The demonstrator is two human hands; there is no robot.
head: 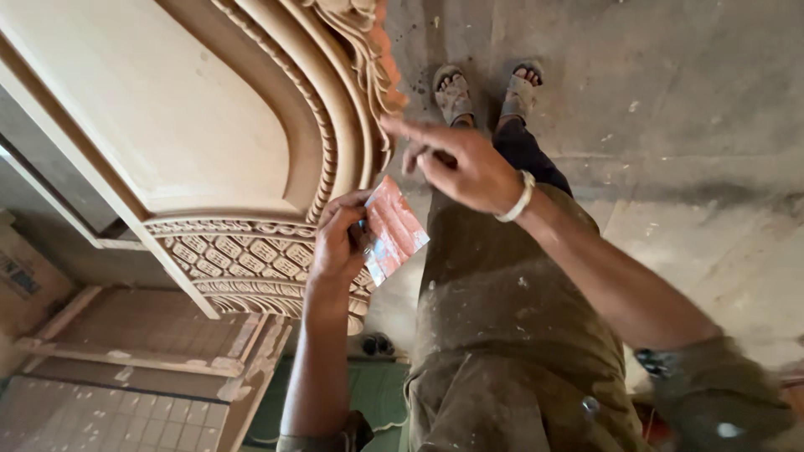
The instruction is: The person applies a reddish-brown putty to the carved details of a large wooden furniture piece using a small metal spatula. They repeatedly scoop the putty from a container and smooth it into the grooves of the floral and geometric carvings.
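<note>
My left hand (339,238) grips a reddish-brown sheet of sandpaper (395,226) by its left edge, next to the carved border of a pale wooden panel (167,109). Just above the sheet, my right hand (456,163) hovers with its fingers spread and its fingertips near the panel's ornate carved edge (368,75). A white band circles my right wrist. The right hand holds nothing.
A lattice-carved section (243,251) runs along the panel's lower part. Below it lie wooden frames with grid panels (126,368). My sandalled feet (486,92) stand on a dusty concrete floor (687,125). My dust-speckled clothes fill the lower middle.
</note>
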